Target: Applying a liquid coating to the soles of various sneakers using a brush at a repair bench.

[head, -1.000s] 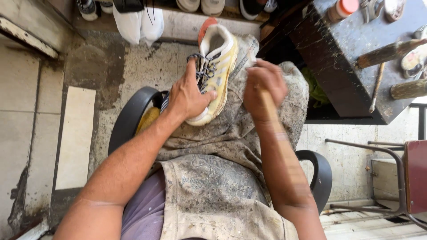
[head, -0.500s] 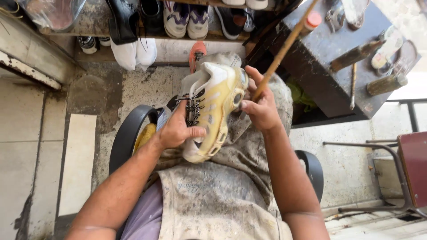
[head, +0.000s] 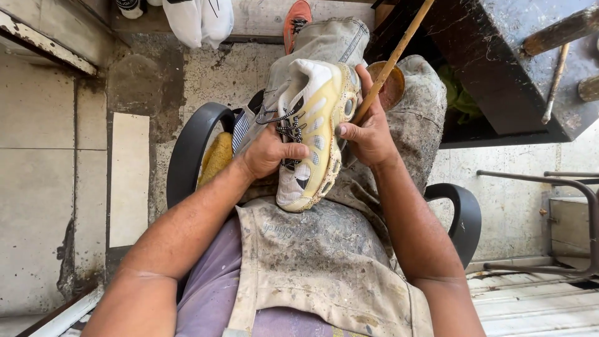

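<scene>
- A person seated in a black chair (head: 190, 150) holds a worn white-and-yellow shoe (head: 312, 134) on the lap, over a stained apron (head: 312, 262)
- The left hand (head: 271, 150) clamps the shoe at its laces, fingers wrapped over the upper
- The right hand (head: 368, 134) is closed around a long wooden stick (head: 393, 59), its lower end pressed at the shoe's side near the sole
- The step in hand looks like working the sole edge with the stick
- The next stroke likely calls for a steady left-hand grip and the stick kept on the seam
- A dark counter (head: 499, 56) with tools stands near, to the right
</scene>
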